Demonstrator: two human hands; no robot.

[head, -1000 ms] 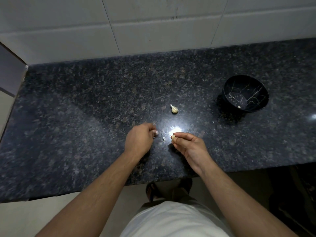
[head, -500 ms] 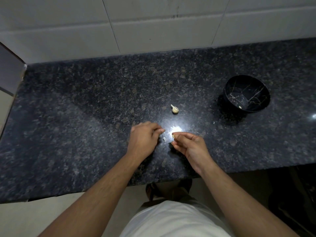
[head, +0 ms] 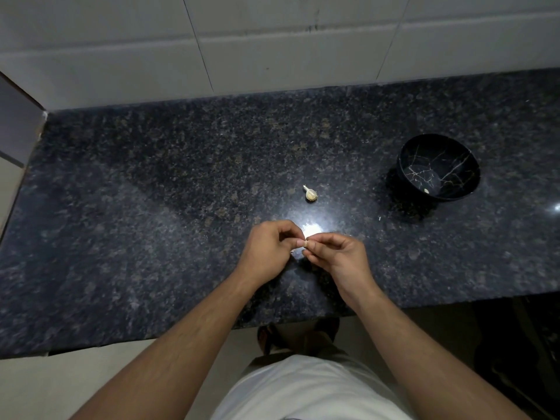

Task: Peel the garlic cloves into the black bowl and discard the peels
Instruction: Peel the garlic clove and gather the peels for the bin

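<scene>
Nearest the camera: white shirt (head: 303, 392) at the bottom edge, both bare forearms reaching fwd over the front edge of the dark speckled counter (head: 151, 192).

Landmark = the black bowl (head: 439, 168), on the counter's right side.

Left hand (head: 266, 253) & right hand (head: 342, 256) meet above the counter, well left of the bowl and nearer the person. Their fingertips touch at one spot. Right grip: thumb + forefinger curled in, pinching a small pale garlic clove (head: 305, 244) at the tips; other fingers loosely bent. Left grip: fingers curled, thumb + forefinger tips closed on the same clove from the other side. Clove mostly hidden by fingers; can't tell how much skin is on it. A pale peel scrap (head: 293, 251) shows just under the left fingertips, on the counter.

Bright light glare on the counter just beyond the hands.

Farther out: a 2nd garlic clove w/ papery skin (head: 310, 194) lies alone on the counter, left of the bowl, well apart from it, not touching the hands.

Tiny pale fleck (head: 379, 218) on the counter, near the bowl's near-left side.

The bowl stands upright, white crack-like veins inside; one small peeled clove (head: 426, 191) sits at its bottom, near side.

Farthest: pale tiled wall (head: 272, 40) behind the counter.
</scene>
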